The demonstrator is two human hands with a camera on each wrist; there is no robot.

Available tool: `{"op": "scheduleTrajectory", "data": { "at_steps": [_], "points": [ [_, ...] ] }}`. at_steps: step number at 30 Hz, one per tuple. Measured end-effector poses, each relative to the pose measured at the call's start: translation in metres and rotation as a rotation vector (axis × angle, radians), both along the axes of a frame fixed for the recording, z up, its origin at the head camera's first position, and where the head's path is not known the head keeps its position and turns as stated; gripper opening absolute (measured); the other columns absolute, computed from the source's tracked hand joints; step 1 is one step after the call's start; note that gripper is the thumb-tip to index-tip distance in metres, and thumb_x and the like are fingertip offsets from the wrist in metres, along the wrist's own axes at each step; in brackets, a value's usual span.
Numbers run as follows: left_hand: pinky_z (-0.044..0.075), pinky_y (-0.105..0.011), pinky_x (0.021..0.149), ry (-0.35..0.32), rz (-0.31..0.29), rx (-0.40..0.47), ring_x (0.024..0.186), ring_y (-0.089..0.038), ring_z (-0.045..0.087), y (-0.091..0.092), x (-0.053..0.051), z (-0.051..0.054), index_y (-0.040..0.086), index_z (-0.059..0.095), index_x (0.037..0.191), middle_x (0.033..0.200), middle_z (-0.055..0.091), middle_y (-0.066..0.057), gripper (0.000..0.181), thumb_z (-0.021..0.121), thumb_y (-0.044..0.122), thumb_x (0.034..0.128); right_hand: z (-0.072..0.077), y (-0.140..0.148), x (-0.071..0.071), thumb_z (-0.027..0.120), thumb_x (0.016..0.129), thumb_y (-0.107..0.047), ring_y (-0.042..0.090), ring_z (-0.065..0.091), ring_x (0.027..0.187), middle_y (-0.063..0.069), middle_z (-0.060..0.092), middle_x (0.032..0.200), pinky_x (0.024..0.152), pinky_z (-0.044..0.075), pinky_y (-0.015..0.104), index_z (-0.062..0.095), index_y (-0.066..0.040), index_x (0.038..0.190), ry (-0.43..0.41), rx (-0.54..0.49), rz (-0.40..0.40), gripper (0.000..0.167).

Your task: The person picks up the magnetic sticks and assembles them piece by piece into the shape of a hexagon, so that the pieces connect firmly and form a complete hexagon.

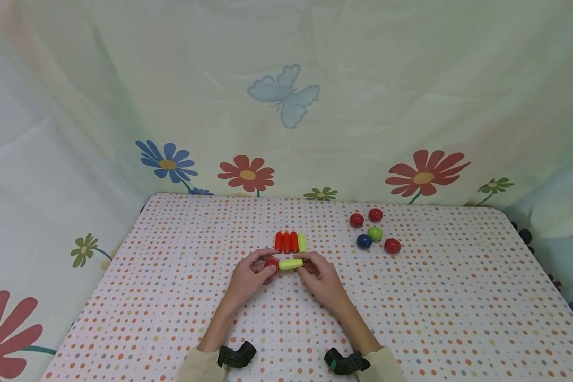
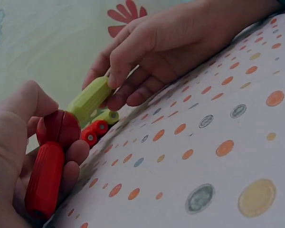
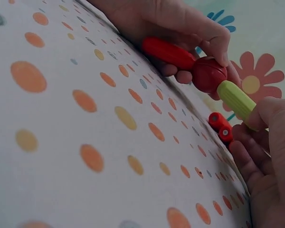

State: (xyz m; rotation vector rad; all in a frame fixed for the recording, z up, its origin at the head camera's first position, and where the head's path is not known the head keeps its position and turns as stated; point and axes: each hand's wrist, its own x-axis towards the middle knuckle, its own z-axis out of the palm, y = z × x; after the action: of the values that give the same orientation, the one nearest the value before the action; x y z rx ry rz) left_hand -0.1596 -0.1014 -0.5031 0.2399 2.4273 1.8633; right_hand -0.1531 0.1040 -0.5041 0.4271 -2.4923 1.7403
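My left hand grips a red ball that has a red stick joined to it; the stick lies along the palm in the left wrist view. A yellow-green stick meets the ball's other side, and my right hand pinches its far end between thumb and fingers. Whether ball and yellow-green stick are joined or only touching, I cannot tell. Just beyond the hands, several red sticks lie side by side with another yellow-green stick at their right.
To the right on the dotted table is a loose group of balls: several red ones, a green one and a blue one. A flowered cloth hangs behind the table's back edge.
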Motion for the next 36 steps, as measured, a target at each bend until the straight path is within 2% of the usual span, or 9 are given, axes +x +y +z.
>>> {"op": "scheduleTrajectory", "data": {
  "at_steps": [2, 4, 9, 15, 20, 23, 27, 36],
  "points": [
    [0.051, -0.019, 0.065, -0.012, 0.002, 0.007, 0.07, -0.008, 0.063, -0.0003, -0.0006, -0.0006, 0.018, 0.067, 0.119, 0.11, 0.067, -0.011, 0.029, 0.064, 0.011, 0.0917, -0.0001, -0.0005, -0.0002, 0.059, 0.091, -0.001, 0.018, 0.065, 0.103, 0.006, 0.064, 0.121, 0.085, 0.053, 0.021, 0.064, -0.012, 0.119, -0.011, -0.007, -0.003, 0.03],
    [0.049, -0.018, 0.064, -0.008, 0.003, -0.026, 0.068, -0.006, 0.06, -0.0005, -0.0008, -0.0016, 0.016, 0.068, 0.119, 0.103, 0.069, -0.013, 0.028, 0.062, 0.009, 0.0923, -0.0002, -0.0008, -0.0001, 0.059, 0.091, -0.001, 0.017, 0.065, 0.101, 0.007, 0.064, 0.121, 0.083, 0.053, 0.02, 0.064, -0.012, 0.119, -0.014, -0.006, -0.002, 0.03],
    [0.043, -0.019, 0.062, 0.039, -0.009, -0.093, 0.064, -0.005, 0.051, -0.0013, -0.0003, -0.0026, 0.01, 0.067, 0.12, 0.092, 0.064, -0.014, 0.029, 0.057, 0.006, 0.0937, -0.0021, 0.0006, -0.0005, 0.06, 0.093, -0.006, 0.014, 0.065, 0.096, 0.006, 0.066, 0.116, 0.08, 0.054, 0.021, 0.064, -0.013, 0.12, -0.009, 0.0, 0.026, 0.028],
    [0.041, -0.02, 0.065, 0.076, -0.068, -0.119, 0.067, -0.005, 0.049, -0.0026, 0.0008, -0.0002, 0.015, 0.069, 0.119, 0.103, 0.064, -0.008, 0.028, 0.055, 0.01, 0.0951, -0.0033, 0.004, -0.0013, 0.06, 0.096, -0.017, 0.012, 0.066, 0.095, 0.005, 0.069, 0.111, 0.081, 0.053, 0.021, 0.064, -0.014, 0.123, -0.029, -0.012, 0.054, 0.027],
    [0.045, -0.02, 0.072, 0.083, -0.108, -0.16, 0.084, -0.007, 0.056, -0.0016, 0.0017, 0.0003, 0.027, 0.069, 0.119, 0.114, 0.067, 0.0, 0.027, 0.065, 0.03, 0.0925, -0.0033, 0.0047, -0.0004, 0.06, 0.097, -0.02, 0.017, 0.069, 0.092, 0.01, 0.071, 0.104, 0.076, 0.053, 0.019, 0.063, -0.009, 0.124, -0.077, -0.063, 0.039, 0.029],
    [0.049, -0.02, 0.076, 0.088, -0.108, -0.177, 0.094, -0.008, 0.059, -0.001, 0.0018, 0.0002, 0.033, 0.068, 0.118, 0.115, 0.067, 0.005, 0.032, 0.072, 0.039, 0.0864, -0.0029, 0.0043, 0.0001, 0.06, 0.097, -0.019, 0.023, 0.069, 0.091, 0.013, 0.07, 0.104, 0.075, 0.054, 0.02, 0.062, -0.007, 0.125, -0.097, -0.085, 0.036, 0.031],
    [0.049, -0.022, 0.079, 0.083, -0.102, -0.181, 0.099, -0.009, 0.06, -0.0006, 0.0023, 0.0012, 0.035, 0.068, 0.116, 0.116, 0.067, 0.009, 0.033, 0.073, 0.04, 0.0847, -0.0001, 0.0047, 0.0013, 0.059, 0.097, -0.017, 0.028, 0.069, 0.089, 0.016, 0.069, 0.104, 0.073, 0.055, 0.023, 0.061, -0.004, 0.126, -0.11, -0.118, 0.04, 0.032],
    [0.048, -0.022, 0.079, 0.104, -0.086, -0.173, 0.098, -0.01, 0.06, -0.0014, 0.0028, -0.0019, 0.038, 0.067, 0.118, 0.116, 0.067, 0.012, 0.034, 0.074, 0.04, 0.0841, 0.0033, 0.0087, 0.0031, 0.058, 0.097, -0.014, 0.017, 0.067, 0.086, 0.023, 0.065, 0.105, 0.076, 0.056, 0.024, 0.059, -0.001, 0.126, -0.099, -0.211, 0.12, 0.032]
  ]
}}
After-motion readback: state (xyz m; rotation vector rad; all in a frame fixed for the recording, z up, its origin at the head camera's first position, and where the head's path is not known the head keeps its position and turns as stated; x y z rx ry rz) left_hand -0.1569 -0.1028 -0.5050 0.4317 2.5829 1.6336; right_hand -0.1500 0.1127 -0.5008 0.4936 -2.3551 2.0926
